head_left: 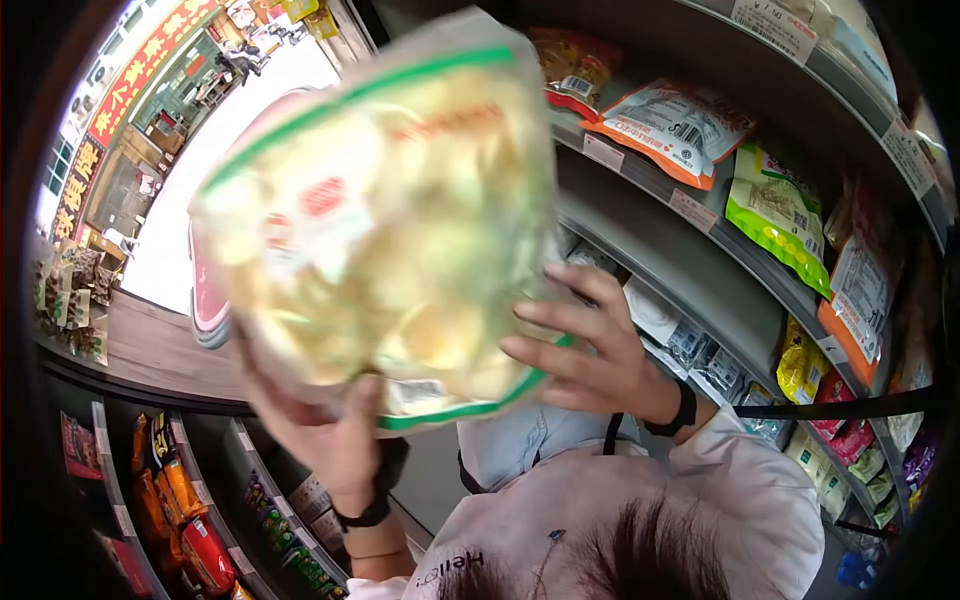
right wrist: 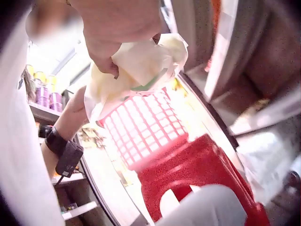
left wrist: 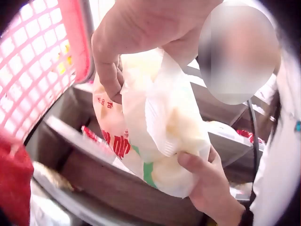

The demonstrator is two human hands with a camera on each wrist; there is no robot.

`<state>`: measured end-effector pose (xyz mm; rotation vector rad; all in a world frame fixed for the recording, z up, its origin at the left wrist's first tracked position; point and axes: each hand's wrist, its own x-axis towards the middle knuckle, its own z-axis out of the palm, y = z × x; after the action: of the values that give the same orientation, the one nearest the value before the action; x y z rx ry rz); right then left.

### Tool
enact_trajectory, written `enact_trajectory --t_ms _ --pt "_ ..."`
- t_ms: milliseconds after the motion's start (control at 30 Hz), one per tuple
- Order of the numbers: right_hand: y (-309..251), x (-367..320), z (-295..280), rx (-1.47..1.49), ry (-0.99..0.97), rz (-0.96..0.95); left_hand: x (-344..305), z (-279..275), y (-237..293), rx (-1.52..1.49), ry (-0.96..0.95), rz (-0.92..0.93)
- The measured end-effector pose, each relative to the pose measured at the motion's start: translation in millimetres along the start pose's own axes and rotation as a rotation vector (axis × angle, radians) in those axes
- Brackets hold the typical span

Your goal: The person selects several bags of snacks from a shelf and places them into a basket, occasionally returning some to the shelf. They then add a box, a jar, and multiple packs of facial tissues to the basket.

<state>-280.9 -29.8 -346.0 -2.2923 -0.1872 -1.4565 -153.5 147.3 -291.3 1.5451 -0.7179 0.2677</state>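
A large clear bag with green bands and red print (head_left: 430, 250), holding pale yellow pieces, is held up and tilted in front of the body. My left hand (head_left: 335, 440) grips its lower left part, thumb on the near face, the other fingers mostly hidden behind. At the lower right edge, my right hand (head_left: 600, 350) holds the bag with spread, bent fingers. The left wrist view shows the bag (left wrist: 176, 127) between my left hand (left wrist: 146, 33) above and my right hand (left wrist: 211, 188) below. In the right wrist view, my right hand (right wrist: 117, 28) grips the bag (right wrist: 136, 66) from above.
Shelves with snack packets (head_left: 775, 215) curve along the right; more packets (head_left: 205, 550) lie in compartments at the lower left. A pink basket (right wrist: 146, 127) stands behind the bag, beside a red object (right wrist: 193, 165). A bright doorway (head_left: 180, 220) opens at the upper left.
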Motion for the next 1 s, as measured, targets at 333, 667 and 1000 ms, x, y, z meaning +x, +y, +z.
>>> enact_trajectory --t_ms 333,667,1000 --pt "39.2 193.7 142.4 0.044 0.146 -0.114 200.0 -97.6 -11.8 0.052 -0.279 -0.163" --pt "76.3 188.2 160.9 -0.006 -0.190 -0.012 219.9 -104.5 -82.8 0.990 -0.655 -0.182" --pt "236.1 2.9 127.8 -0.174 -0.233 0.676 104.3 -96.8 21.4 0.374 -0.504 -0.032"
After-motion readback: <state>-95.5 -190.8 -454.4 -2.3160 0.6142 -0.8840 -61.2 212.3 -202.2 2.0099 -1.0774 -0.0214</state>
